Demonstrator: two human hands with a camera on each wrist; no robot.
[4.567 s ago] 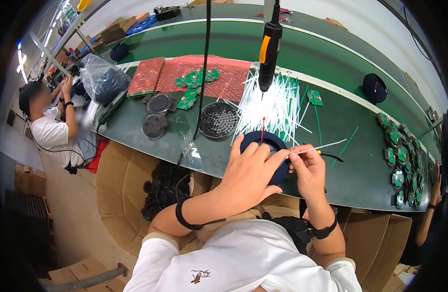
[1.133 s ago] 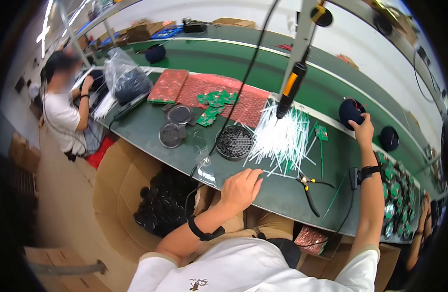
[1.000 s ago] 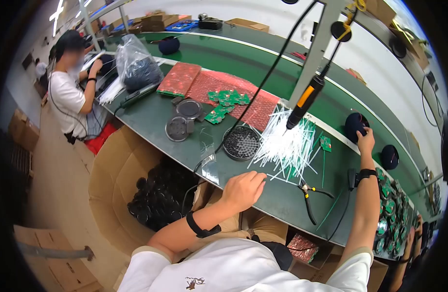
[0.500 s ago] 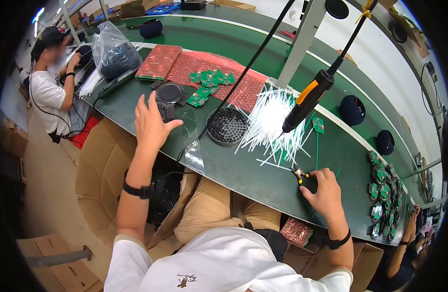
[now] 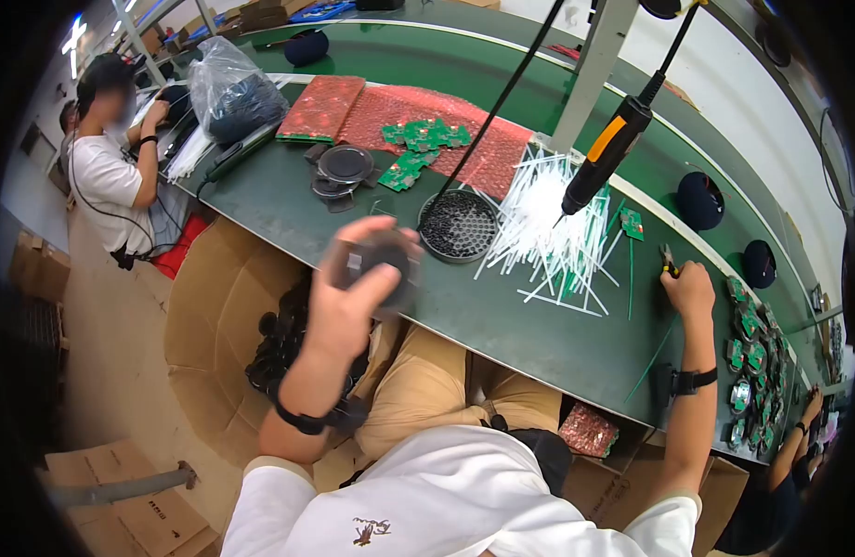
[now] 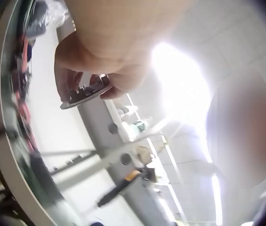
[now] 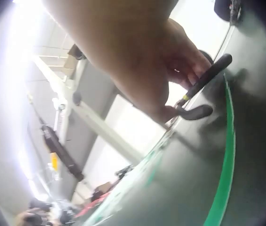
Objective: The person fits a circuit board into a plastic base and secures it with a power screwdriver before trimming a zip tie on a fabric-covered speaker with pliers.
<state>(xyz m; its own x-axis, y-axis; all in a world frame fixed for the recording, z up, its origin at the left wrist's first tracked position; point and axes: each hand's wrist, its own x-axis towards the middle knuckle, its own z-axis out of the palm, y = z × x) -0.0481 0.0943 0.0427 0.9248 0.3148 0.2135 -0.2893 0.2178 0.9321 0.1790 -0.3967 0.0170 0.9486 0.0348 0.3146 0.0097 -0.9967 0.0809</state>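
My left hand [image 5: 339, 302] grips a dark round disc [image 5: 383, 269] in front of the table edge, thumb over its face; both are blurred. In the left wrist view the disc [image 6: 88, 93] appears edge-on between fingers and thumb, with small raised parts on one side. At the right, my right hand [image 5: 691, 290] holds small pliers [image 5: 668, 261], jaws pointing away from me. The right wrist view shows the black handles [image 7: 210, 75] between the fingers and thumb, close over the table. More dark round parts [image 5: 344, 167] lie stacked at the left of the table.
A pile of white strips [image 5: 548, 223] lies mid-table beside a round tray [image 5: 458, 243] of small black pieces. An electric screwdriver [image 5: 608, 153] hangs above the strips. Green circuit boards [image 5: 425, 136] lie on pink bubble wrap [image 5: 488, 153]. Dark blue balls [image 5: 700, 200] stand at the right.
My left hand has taken a disc from the left stack and drawn it rightward, nearer me. My right hand released a blue ball, then picked up the pliers and moved right with them.
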